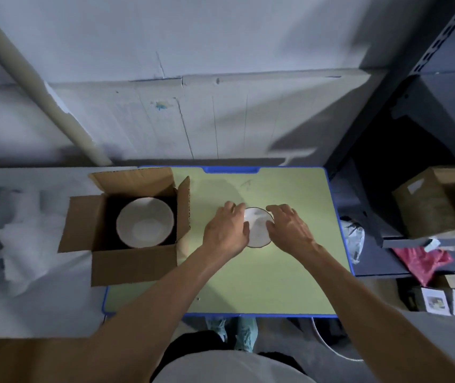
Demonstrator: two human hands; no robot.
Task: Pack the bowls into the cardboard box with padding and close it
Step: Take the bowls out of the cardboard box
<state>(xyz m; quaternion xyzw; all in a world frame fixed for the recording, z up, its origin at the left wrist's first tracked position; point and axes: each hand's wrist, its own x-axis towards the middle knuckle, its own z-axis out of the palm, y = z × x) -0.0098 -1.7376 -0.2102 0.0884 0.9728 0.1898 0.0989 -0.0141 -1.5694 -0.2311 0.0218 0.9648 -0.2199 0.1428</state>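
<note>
Frame ctr: small bowl [258, 230] on green table [276, 277]. Left hand [226, 230] and right hand [290, 228] curl round its opposite rims, gripping; fingers hide the bowl's sides. Left of ctr: cardboard box [135, 264], flaps open, large bowl [145, 222] inside; interior dark, hard to read. White padding [24, 244] far left, blurred.

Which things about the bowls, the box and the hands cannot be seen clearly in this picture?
Head view: the left hand and right hand cover the small bowl at its sides; whether they grip it is unclear.
Head view: the floor of the cardboard box is dark and under the large bowl; padding there cannot be told.
Head view: the white heap beside the box is blurred.
</note>
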